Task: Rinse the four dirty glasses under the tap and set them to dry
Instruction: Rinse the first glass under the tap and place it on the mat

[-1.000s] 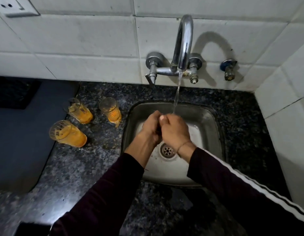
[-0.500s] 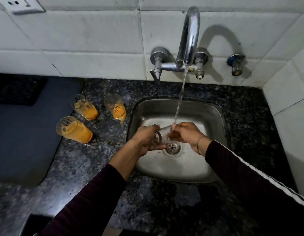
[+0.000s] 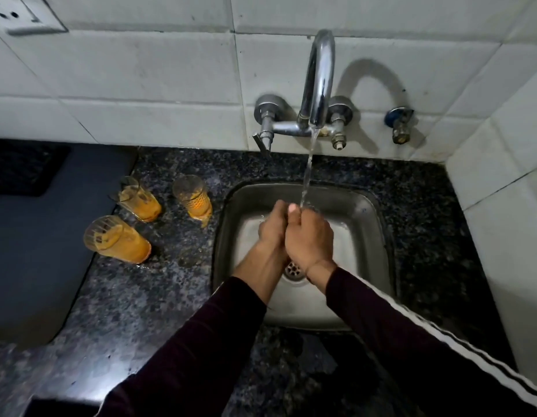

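Orange-stained, three dirty glasses (image 3: 118,238) stand on the granite desk (image 3: 146,296) left of the sink (image 3: 366,206). Over the drain, under the tap (image 3: 318,82), left hand (image 3: 273,227) and right hand (image 3: 309,239) press together, fingers curled; whatever they grasp is hidden.

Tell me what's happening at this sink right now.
A person holds both hands, left hand and right hand, pressed together under the running tap over the sink. Whatever they grip is hidden between them. Three dirty glasses with orange residue wait on the counter to the left, not yet rinsed.
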